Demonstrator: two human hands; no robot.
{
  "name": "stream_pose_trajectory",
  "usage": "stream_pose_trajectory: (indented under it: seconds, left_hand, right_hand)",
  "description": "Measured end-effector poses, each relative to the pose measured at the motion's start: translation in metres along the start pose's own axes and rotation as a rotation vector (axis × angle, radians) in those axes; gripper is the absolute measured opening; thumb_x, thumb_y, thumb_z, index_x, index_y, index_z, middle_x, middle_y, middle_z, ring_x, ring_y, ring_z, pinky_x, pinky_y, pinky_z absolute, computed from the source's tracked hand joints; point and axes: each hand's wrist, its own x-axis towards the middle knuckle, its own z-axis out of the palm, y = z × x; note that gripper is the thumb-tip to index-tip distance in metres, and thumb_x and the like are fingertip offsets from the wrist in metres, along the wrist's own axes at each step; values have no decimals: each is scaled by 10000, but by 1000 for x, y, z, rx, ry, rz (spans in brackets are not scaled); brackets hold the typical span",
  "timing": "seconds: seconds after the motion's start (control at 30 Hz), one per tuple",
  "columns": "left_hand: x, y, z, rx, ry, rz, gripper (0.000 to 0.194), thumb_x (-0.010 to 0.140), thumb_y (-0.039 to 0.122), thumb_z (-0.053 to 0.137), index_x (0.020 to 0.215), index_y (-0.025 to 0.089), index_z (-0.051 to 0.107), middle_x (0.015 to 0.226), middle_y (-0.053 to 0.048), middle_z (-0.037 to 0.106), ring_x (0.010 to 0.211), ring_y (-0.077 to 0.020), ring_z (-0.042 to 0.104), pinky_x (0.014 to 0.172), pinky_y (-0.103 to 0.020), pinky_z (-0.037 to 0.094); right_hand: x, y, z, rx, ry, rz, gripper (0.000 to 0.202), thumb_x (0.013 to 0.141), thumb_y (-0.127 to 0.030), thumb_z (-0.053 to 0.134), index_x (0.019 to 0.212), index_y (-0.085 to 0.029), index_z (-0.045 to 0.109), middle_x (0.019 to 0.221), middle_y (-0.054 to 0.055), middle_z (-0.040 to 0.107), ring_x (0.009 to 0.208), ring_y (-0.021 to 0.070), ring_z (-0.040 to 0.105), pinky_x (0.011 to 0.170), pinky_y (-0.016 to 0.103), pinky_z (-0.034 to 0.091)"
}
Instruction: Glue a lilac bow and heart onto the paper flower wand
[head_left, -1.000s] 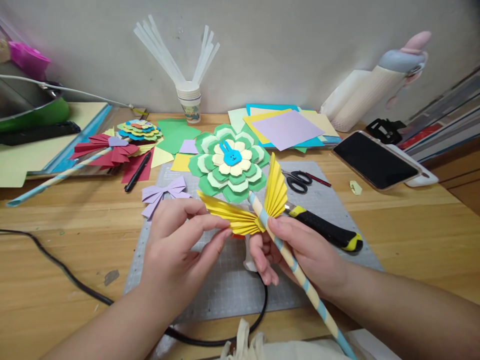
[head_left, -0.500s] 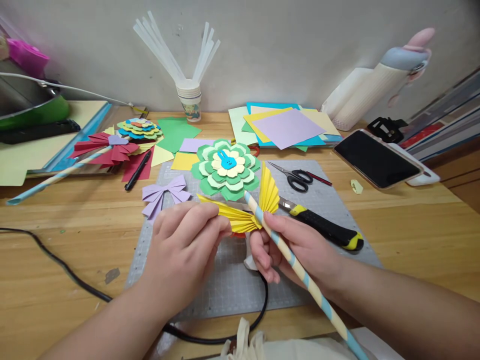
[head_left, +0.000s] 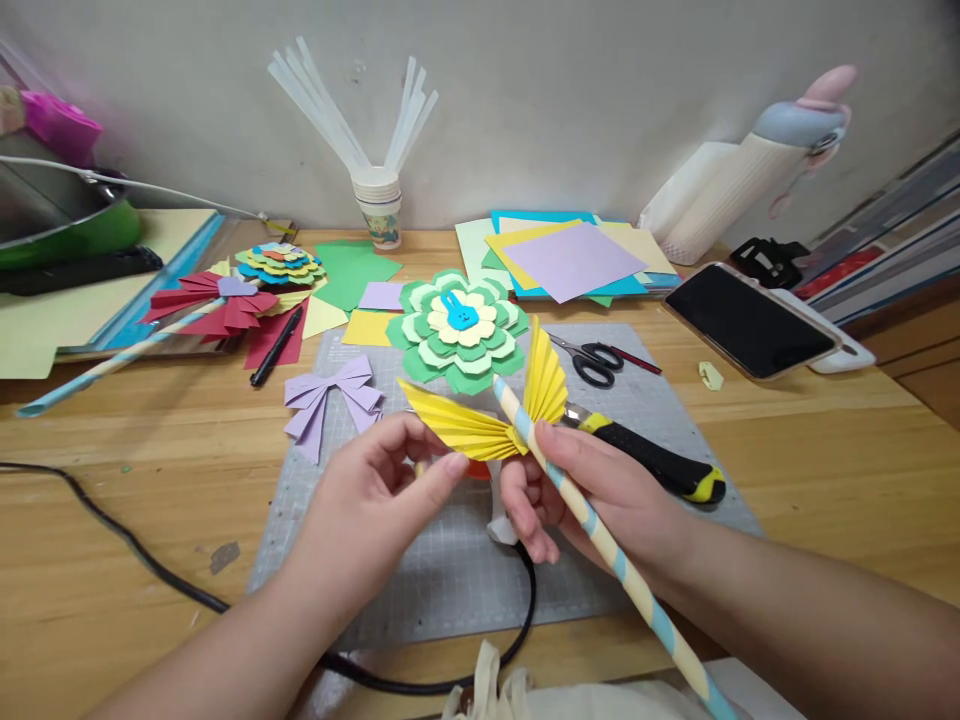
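A stick of rolled paper, striped cream and blue, slants up from the lower right, held in my right hand. That hand's thumb presses beside a pleated yellow paper bow at the stick's upper part; the bow's middle lies against the stick. My left hand is at the bow's left wing, thumb stretched out and fingers partly behind the paper, not gripping it. Just beyond the stick's tip is a layered green paper flower with a blue rabbit face in its centre.
Beneath my hands lies a grey cutting mat. Scissors and a black-yellow cutter lie to the right, near a phone. A purple paper bow and a black pen are left. A black cable crosses the front.
My left thumb and fingers have parted from their pinch on the yellow bow's left wing, which now shows more fully. The right hand keeps its hold on the stick.
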Motion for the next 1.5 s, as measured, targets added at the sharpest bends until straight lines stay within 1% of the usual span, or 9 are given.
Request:
stream_pose_trajectory:
  seconds: [0.07, 0.17, 0.33, 0.47, 0.6, 0.77, 0.9, 1.03, 1.5]
  left_hand:
    - [0, 1, 5, -126, -58, -133, 171, 724, 333, 669, 811, 188, 644, 764, -28, 670, 744, -188, 636, 671, -309, 512]
    - [0, 2, 9, -218, -31, -212, 196, 689, 335, 700, 811, 185, 668, 801, -40, 698, 797, -211, 648, 745, -341, 511]
    - [1, 1, 11, -324, 9, -250, 192, 672, 319, 713, 795, 176, 673, 819, -42, 714, 784, -193, 649, 740, -316, 507]
    - [1, 1, 12, -280, 24, -269, 209, 656, 333, 713, 775, 169, 665, 779, -38, 703, 761, -196, 641, 719, -317, 497]
    - [-2, 2, 13, -186, 10, -281, 227, 681, 340, 697, 825, 167, 668, 780, -29, 697, 739, -182, 627, 697, -296, 486]
    - [-4, 3, 15, -274, -20, -289, 200, 712, 333, 685, 837, 177, 666, 811, -20, 703, 788, -176, 628, 720, -267, 480]
    - [-4, 3, 15, -356, -59, -291, 126, 725, 280, 673, 800, 178, 677, 731, 0, 667, 728, -138, 592, 719, -237, 459]
    - [-2, 1, 11, -478, -50, -332, 137, 737, 271, 672, 842, 184, 672, 670, 34, 580, 553, -61, 418, 542, -169, 362]
    - [-1, -5, 4, -593, -117, -394, 290, 775, 351, 640, 625, 164, 477, 549, 55, 364, 519, -67, 264, 479, -203, 223]
  right_hand:
    - [0, -1, 2, -91, -2, -9, 571, 875, -575, 399, 615, -103, 590, 549, 38, 560, 451, 89, 513, 425, 198, 365]
    - [0, -4, 4, -207, -4, -19, 569, 875, -578, 391, 624, -107, 587, 534, 39, 555, 446, 87, 488, 436, 207, 361]
    - [-1, -7, 5, -332, 29, -49, 477, 862, -532, 462, 655, -119, 582, 607, 35, 562, 517, 100, 530, 458, 209, 380]
    - [0, -7, 5, -386, 42, -54, 416, 828, -498, 524, 647, -128, 583, 603, 19, 556, 523, 101, 545, 444, 201, 382]
    - [4, -9, 8, -392, 123, 15, 333, 768, -419, 580, 593, -137, 552, 555, 2, 544, 483, 94, 536, 413, 191, 372]
    - [5, -12, 14, -444, 226, 33, 239, 737, -338, 601, 614, -144, 533, 533, -17, 537, 461, 79, 523, 411, 176, 374]
    - [4, -10, 12, -429, 219, -16, 223, 757, -344, 595, 671, -146, 536, 574, -20, 549, 449, 70, 505, 401, 179, 382]
    - [4, -5, 7, -401, 204, -63, 251, 781, -359, 584, 670, -139, 542, 592, -8, 540, 490, 102, 556, 400, 193, 388]
    - [5, -3, 1, -201, 166, -61, 320, 780, -408, 606, 667, -109, 608, 601, 26, 568, 495, 103, 552, 403, 189, 401]
